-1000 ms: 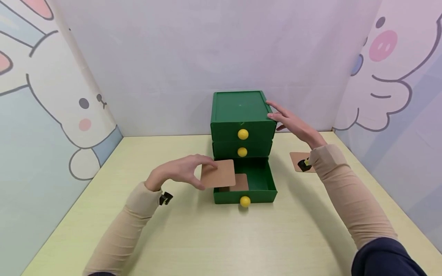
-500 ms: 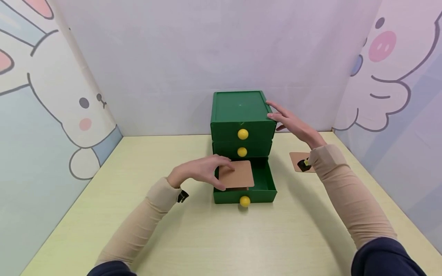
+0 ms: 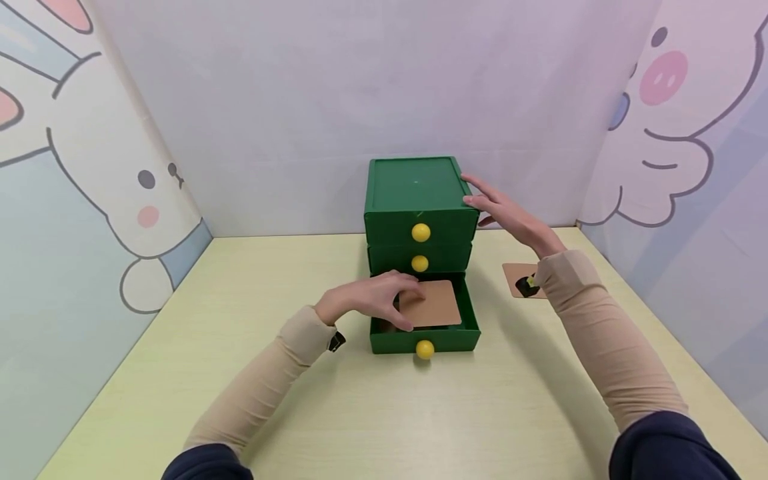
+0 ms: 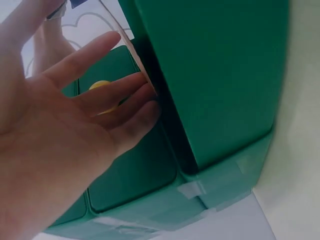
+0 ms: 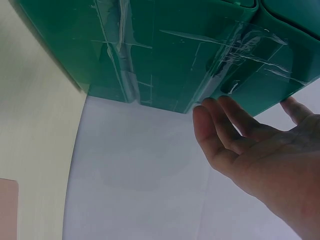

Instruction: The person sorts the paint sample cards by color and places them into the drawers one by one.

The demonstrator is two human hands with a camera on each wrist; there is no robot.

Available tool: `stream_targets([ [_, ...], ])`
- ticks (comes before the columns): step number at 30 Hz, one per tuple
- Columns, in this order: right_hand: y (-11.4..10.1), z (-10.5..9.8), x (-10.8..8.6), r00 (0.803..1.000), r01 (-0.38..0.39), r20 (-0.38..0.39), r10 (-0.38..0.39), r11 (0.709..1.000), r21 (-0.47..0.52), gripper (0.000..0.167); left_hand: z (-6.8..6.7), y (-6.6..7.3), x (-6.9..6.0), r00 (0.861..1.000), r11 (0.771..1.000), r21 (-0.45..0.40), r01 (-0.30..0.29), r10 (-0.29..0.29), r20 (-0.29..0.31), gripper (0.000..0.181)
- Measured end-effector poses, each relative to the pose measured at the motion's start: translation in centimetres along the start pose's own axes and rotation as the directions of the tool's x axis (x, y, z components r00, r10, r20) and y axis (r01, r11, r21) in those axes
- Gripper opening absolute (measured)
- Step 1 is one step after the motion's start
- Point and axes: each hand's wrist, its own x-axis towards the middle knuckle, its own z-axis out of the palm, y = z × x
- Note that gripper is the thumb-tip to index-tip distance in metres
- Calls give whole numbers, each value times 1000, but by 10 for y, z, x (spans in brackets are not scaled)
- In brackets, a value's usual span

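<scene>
A thin brown square coaster [image 3: 433, 305] is held at its left side by my left hand [image 3: 375, 297], over the pulled-out bottom drawer [image 3: 393, 343] of a green drawer cabinet [image 3: 414, 183]. In the left wrist view the coaster [image 4: 135, 55] appears edge-on against my fingertips, close to the drawer front. Beneath it, another brown coaster [image 3: 387, 325] in the drawer is mostly hidden. My right hand [image 3: 510, 217] rests with extended fingers against the cabinet's top right edge. From the right wrist, its fingertips meet the taped green side [image 5: 170, 65].
The two upper drawers are closed, each with a yellow ball knob [image 3: 421, 232]. Another brown coaster [image 3: 514, 277] lies on the pale table [image 3: 336, 413], right of the cabinet and partly behind my right wrist. A white wall [image 3: 288, 133] stands behind.
My left hand has carried the coaster rightward, from the drawer's left edge to over its middle, covering most of the coaster inside. The right hand stays at the cabinet's side.
</scene>
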Motion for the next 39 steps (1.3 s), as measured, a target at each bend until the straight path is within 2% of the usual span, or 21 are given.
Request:
stream_targets([
  [5,-1,0,0,1000,-5,-4,5,1000,-3,64,4,-1,7,1000,1000,8,-12,12,2,55],
  [11,-9,3,-3,1000,-15,-4,15,1000,-3,65,7,-2,14,1000,1000,9,1,-1,14,57],
  [17,-3,2,-1,1000,-3,-11,3,1000,4,64,10,-2,18,1000,1000,-20,-7,7,25,59],
  [19,-2,2,-2,1000,4,-14,-4,1000,-3,63,8,-1,15,999,999,-18,-30,31,13,58],
  [22,0,3,-3,1000,14,-12,-15,1000,-4,63,-2,4,6,992,991,-56,-118,115,-50,53],
  [23,0,3,-4,1000,16,-12,-16,1000,-4,62,-9,7,1,984,984,-82,-158,150,-97,49],
  [24,1,3,-4,1000,21,-10,-21,1000,-1,62,-16,9,-4,970,972,-113,-204,185,-157,45],
  [25,1,3,-5,1000,18,-14,-18,1000,6,61,-24,11,-9,950,956,-154,-251,213,-228,41],
  [26,2,3,-5,1000,20,-23,-19,1000,13,61,-32,13,-14,922,936,-188,-298,231,-311,39],
  [27,4,2,-6,999,18,-34,-17,1000,21,60,-41,14,-19,886,921,-207,-331,228,-403,37],
  [28,5,1,-7,998,18,-53,-16,999,27,60,-48,13,-23,837,907,-211,-365,220,-502,36],
  [29,8,-1,-8,997,13,-78,-11,1000,24,60,-56,11,-25,781,903,-205,-379,193,-594,37],
  [30,11,-2,-10,995,8,-104,-6,1000,17,61,-63,7,-27,725,906,-197,-374,152,-672,38],
  [31,14,-4,-12,991,-5,-132,5,1000,2,62,-69,3,-29,675,913,-197,-357,107,-730,40],
  [32,19,-6,-15,988,-18,-156,14,999,-30,63,-74,-3,-29,636,925,-199,-324,57,-769,43],
  [33,24,-9,-17,983,-43,-181,29,996,-74,65,-79,-9,-28,613,933,-216,-287,6,-790,45],
  [34,31,-11,-20,978,-73,-204,47,990,-121,68,-82,-17,-26,605,937,-238,-257,-37,-796,47],
  [35,37,-13,-23,973,-108,-221,68,979,-172,71,-85,-23,-25,614,937,-271,-221,-82,-785,49],
  [36,44,-14,-26,968,-146,-232,93,964,-223,75,-87,-30,-24,635,931,-307,-198,-117,-764,51],
  [39,66,-17,-32,955,-250,-245,166,895,-369,87,-91,-40,-21,710,897,-408,-169,-176,-682,55],
])
